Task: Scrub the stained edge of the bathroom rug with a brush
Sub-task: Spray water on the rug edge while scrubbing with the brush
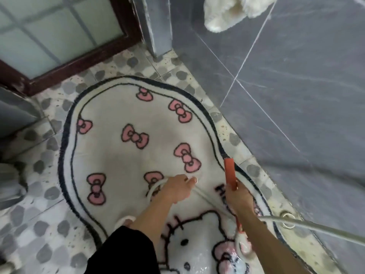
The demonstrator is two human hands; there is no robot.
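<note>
The grey tiled wall (296,95) fills the view from 12 to 4 o'clock, and the pebble-patterned floor (39,214) runs along 7 to 10 o'clock. The bathroom rug (110,159), cream with pink bows, a cartoon cat face and a dark border, lies flat on the floor across the middle and down to 6 o'clock, where its pile looks wet and glossy. A dark-framed door with frosted panes (59,36) stands at 10 to 11 o'clock, and a white fluffy cloth (227,12) hangs at 1 o'clock. A pale hose (316,230) comes in from 4 o'clock and crosses the rug toward the centre, ending in a loop. The left hand (174,189), just below centre, has its fingers curled round that loop. The right hand (239,198), at 5 o'clock, has its fingers clamped on the orange-red brush (230,173), which points toward 12 o'clock with its far end over the rug's dark right-hand edge; whether it touches the pile I cannot tell.
</note>
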